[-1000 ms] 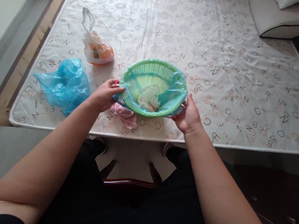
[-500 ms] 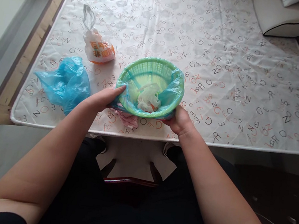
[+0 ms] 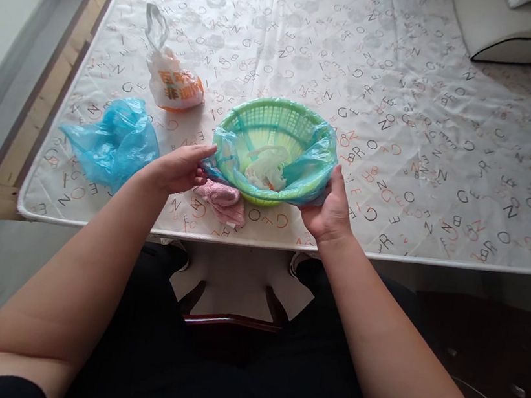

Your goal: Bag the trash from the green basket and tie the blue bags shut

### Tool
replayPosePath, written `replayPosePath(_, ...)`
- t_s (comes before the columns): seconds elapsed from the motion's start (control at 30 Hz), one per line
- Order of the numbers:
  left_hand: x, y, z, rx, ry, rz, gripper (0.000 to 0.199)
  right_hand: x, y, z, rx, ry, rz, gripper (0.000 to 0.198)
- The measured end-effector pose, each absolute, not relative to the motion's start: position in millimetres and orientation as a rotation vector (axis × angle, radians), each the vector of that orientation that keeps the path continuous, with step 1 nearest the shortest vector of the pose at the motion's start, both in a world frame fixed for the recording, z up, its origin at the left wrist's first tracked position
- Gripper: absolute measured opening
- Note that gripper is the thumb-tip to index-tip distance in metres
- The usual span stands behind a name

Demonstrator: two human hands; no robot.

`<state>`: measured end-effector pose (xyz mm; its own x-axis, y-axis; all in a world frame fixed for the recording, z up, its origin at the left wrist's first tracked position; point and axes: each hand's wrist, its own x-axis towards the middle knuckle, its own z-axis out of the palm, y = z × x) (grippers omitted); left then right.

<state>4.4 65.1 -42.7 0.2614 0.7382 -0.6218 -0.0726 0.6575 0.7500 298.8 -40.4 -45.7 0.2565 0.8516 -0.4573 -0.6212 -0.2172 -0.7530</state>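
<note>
A green plastic basket (image 3: 278,106) stands on the mattress, lined with a thin blue plastic bag (image 3: 317,157) folded over its rim. Inside lies a crumpled whitish plastic bag (image 3: 268,167) with a bit of orange. At the basket's left, my left hand (image 3: 184,165) pinches the edge of the blue liner, pulling it outward. My right hand (image 3: 330,207) grips the liner at the right side of the rim, thumb up and fingers partly hidden beneath. A pink cloth (image 3: 223,200) lies by the basket's front left, near my left hand.
A crumpled blue plastic bag (image 3: 116,143) lies to the left. Behind it stands a knotted white bag with orange print (image 3: 176,83). The letter-patterned mattress (image 3: 417,199) ends in front of my knees. A cream cushion-like block (image 3: 512,36) sits at the far right.
My left hand has shifted left off the rim, stretching the liner's edge. The basket and my right hand have moved slightly right, and more of the pink cloth shows.
</note>
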Motion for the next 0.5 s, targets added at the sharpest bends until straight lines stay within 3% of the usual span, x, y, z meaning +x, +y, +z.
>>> replayPosePath(0.3, 15.5, 63.7, -38.7, 0.646, 1.16, 0.722, 0.023, 295.1, -43.6, -64.2, -1.32, -0.376, 1.036, 0.042)
replayPosePath(0.5, 15.0, 61.9, -38.8, 0.68, 1.187, 0.7, 0.021, 297.3, -44.6, -59.2, -1.407, -0.422, 1.053, 0.047)
